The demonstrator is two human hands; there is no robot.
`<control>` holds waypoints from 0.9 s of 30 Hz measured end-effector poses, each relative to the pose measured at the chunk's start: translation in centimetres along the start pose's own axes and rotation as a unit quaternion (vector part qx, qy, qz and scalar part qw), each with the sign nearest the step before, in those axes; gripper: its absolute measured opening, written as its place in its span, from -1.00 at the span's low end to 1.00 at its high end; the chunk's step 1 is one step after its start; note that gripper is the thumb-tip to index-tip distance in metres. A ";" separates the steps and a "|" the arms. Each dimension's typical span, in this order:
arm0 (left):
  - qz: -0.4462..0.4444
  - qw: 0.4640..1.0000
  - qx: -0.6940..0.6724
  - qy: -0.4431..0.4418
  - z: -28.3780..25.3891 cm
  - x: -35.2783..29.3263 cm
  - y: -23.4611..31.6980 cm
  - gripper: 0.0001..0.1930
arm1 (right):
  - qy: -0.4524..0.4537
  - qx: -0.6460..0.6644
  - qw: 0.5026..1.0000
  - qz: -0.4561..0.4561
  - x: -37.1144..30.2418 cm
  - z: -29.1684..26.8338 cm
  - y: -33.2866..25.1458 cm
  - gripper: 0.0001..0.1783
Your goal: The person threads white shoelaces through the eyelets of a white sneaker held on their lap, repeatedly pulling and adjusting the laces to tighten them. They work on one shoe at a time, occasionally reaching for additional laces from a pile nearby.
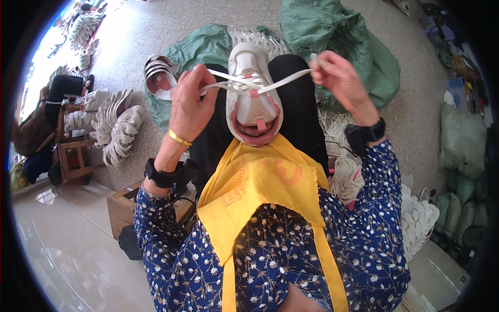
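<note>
A white sneaker (253,106) with a pink lining and pink tabs rests between my knees, its toe pointing away from me. White shoelaces (291,78) cross over its tongue and stretch out to both sides. My left hand (193,99) is closed on the lace to the left of the shoe. On the right, a little higher, my right hand (338,78) pinches the other lace end. Both laces look drawn out nearly taut. A yellow apron (254,182) covers my lap just below the heel.
Green sacks (332,36) lie beyond my knees, with more white shoes (257,41) at their edge. Another shoe (160,73) sits left of my left hand. Stacked white shoes (122,135) and a wooden stool (78,156) stand left. Bundled white laces (345,179) lie by my right thigh.
</note>
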State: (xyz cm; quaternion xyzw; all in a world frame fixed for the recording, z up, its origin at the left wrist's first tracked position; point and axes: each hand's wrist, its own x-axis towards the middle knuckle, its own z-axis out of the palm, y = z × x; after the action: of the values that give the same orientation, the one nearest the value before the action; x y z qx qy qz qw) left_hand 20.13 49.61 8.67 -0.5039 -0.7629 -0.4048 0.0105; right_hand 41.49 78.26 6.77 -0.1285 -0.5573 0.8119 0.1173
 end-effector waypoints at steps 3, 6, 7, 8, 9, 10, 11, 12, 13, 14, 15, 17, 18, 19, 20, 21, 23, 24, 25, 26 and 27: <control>0.000 1.000 -0.007 -0.004 0.8 -0.1 0.6 -0.91 | 0.062 -0.008 0.998 -0.005 -2.4 -4.6 -1.4 -0.90; 0.041 0.999 -0.014 -0.030 1.7 -0.6 0.2 -0.87 | 0.120 -0.020 0.992 -0.024 -5.1 -9.6 -2.5 -0.90; 0.035 0.998 -0.032 -0.030 1.9 -0.5 0.5 -0.85 | 0.171 -0.025 0.984 -0.037 -6.3 -11.4 -2.8 -0.89; 0.030 0.998 -0.050 -0.030 2.0 -0.5 1.0 -0.83 | 0.223 -0.031 0.973 -0.051 -7.6 -13.4 -3.1 -0.89; 0.024 0.997 -0.069 -0.034 2.2 -0.2 1.5 -0.81 | 0.268 -0.017 0.961 -0.061 -9.3 -16.6 -3.0 -0.88; 0.020 0.996 -0.086 -0.032 2.3 0.0 1.6 -0.79 | 0.312 -0.004 0.947 -0.074 -11.3 -20.1 -2.8 -0.87; 0.015 0.994 -0.100 -0.029 2.5 0.2 1.5 -0.77 | 0.354 0.010 0.931 -0.086 -12.2 -21.8 -2.5 -0.86; 0.007 0.994 -0.110 -0.026 2.6 0.3 1.4 -0.76 | 0.373 -0.029 0.925 -0.060 -12.0 -21.5 -2.1 -0.83; 0.007 0.996 -0.080 -0.037 2.7 0.4 0.9 -0.75 | 0.392 -0.070 0.917 -0.035 -11.6 -20.3 -1.8 -0.80; 0.007 0.998 -0.049 -0.048 2.8 0.3 0.3 -0.75 | 0.409 -0.111 0.906 -0.009 -10.9 -18.6 -1.6 -0.76; 0.008 0.998 -0.020 -0.059 2.9 0.3 -0.2 -0.75 | 0.399 -0.160 0.903 0.003 -10.0 -16.0 -1.7 -0.74; 0.022 0.997 0.000 -0.071 2.8 0.5 -0.8 -0.78 | 0.375 -0.257 0.890 0.028 -7.4 -9.5 -1.7 -0.70; 0.032 0.996 0.008 -0.078 2.8 0.7 -1.0 -0.80 | 0.335 -0.273 0.902 0.016 -6.4 -7.8 -1.0 -0.70; 0.030 0.994 0.023 -0.099 2.5 1.0 -0.8 -0.81 | 0.294 -0.289 0.911 0.004 -5.4 -6.6 -0.5 -0.71; 0.028 0.992 0.037 -0.120 1.9 1.4 -0.3 -0.82 | 0.254 -0.304 0.918 -0.007 -4.5 -5.1 0.0 -0.72; 0.024 0.988 0.053 -0.140 1.4 1.7 0.1 -0.84 | 0.199 -0.299 0.933 -0.006 -3.6 -3.3 0.3 -0.75; 0.098 0.989 0.049 -0.099 0.9 1.9 0.6 -0.83 | 0.112 -0.283 0.953 -0.006 -2.0 0.5 0.8 -0.77; 0.131 0.987 0.050 -0.078 0.6 1.8 1.0 -0.82 | 0.076 -0.271 0.960 -0.006 -1.2 2.4 1.1 -0.76; 0.148 0.984 0.074 -0.065 0.1 1.7 1.6 -0.84 | 0.044 -0.276 0.960 -0.007 -0.3 4.2 1.3 -0.76; 0.166 0.980 0.094 -0.054 0.0 1.7 2.3 -0.86 | 0.016 -0.281 0.960 -0.006 0.3 5.9 1.1 -0.75; 0.184 0.975 0.115 -0.042 -0.1 1.6 3.0 -0.87 | 0.001 -0.290 0.957 0.011 0.8 7.7 0.4 -0.76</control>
State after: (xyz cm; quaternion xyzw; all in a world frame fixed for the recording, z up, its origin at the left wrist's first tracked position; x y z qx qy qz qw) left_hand 21.62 51.24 11.21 -0.6475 -0.6983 -0.2845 0.1108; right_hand 38.15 71.68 9.01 -0.1638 -0.7670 0.6167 0.0671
